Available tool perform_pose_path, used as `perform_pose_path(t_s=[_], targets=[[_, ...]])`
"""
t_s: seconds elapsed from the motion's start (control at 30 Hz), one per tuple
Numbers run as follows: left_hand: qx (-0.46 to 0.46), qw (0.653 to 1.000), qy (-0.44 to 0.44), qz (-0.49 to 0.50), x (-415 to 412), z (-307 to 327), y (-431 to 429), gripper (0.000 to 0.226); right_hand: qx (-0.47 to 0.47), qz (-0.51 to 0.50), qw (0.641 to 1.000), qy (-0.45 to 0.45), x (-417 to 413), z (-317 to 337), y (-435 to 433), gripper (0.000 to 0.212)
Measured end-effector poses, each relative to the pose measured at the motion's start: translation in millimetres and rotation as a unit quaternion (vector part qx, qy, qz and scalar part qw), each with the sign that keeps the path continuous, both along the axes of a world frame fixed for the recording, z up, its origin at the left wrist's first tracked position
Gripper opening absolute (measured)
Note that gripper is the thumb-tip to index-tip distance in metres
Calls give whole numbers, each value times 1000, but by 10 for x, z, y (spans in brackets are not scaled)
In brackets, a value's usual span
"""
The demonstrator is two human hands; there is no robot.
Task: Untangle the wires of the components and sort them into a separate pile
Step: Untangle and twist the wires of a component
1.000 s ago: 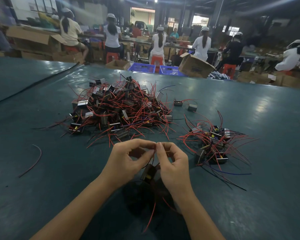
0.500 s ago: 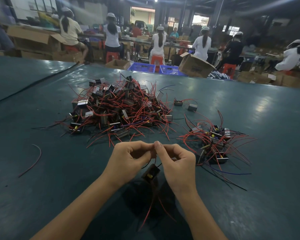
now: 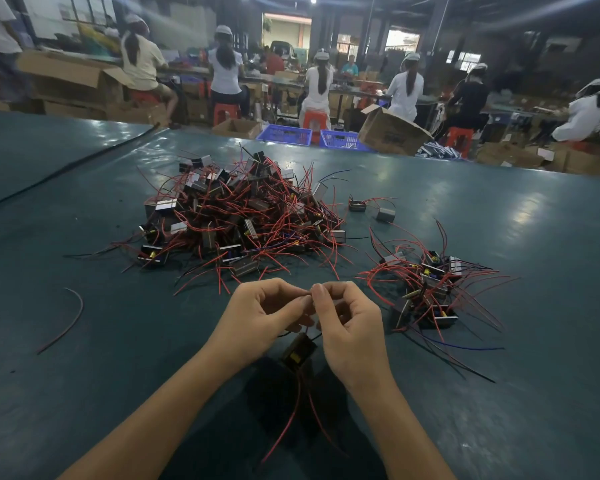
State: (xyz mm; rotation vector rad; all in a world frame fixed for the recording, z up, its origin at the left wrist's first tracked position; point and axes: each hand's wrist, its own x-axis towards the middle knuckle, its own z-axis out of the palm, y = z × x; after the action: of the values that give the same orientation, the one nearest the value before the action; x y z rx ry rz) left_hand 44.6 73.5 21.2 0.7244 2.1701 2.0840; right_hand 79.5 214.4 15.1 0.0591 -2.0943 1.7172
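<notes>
Pinching fingertip to fingertip at lower centre of the frame, the left grip (image 3: 260,317) and the right grip (image 3: 350,327) are both closed on the wires (image 3: 295,407) of one component (image 3: 298,349). It hangs just below them, clear of the counter (image 3: 118,375), with its red ends trailing toward the bottom edge. What sits between the fingertips is too small to make out, so a knot there is only my guess.

The main risk, as I judge it, is pulling the two grips apart hard against a snag, which could tear a wire from the component's body. So light a pinch could also let the hanging weight slip and drop onto the counter.

Further up, right of centre, the sorted pile (image 3: 426,292) lies with long wires splayed toward the hands. A component set down carelessly there could hook them and tangle again.

Above centre, the large unsorted heap (image 3: 236,216) sits near enough that its red ends come close to the knuckles. A sweeping forearm could drag pieces across and mix the piles.
</notes>
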Motion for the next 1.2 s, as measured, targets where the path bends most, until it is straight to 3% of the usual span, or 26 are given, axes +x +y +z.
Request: perform_pose_path(t_s=[0.27,0.77,1.1,1.2], targets=[[-9,1000,16,-13,9,2,-7,21,47,-25,997,51,-27,-37,38,12],[-26,999,7,-27,7,-9,6,30,142,-32,984,104,-51,-65,78,29],[0,993,-72,-93,-11,50,-26,26,139,4,980,140,-49,-9,111,20],[-11,999,-17,-32,15,56,-19,23,114,4,987,109,-40,-7,119,24]])
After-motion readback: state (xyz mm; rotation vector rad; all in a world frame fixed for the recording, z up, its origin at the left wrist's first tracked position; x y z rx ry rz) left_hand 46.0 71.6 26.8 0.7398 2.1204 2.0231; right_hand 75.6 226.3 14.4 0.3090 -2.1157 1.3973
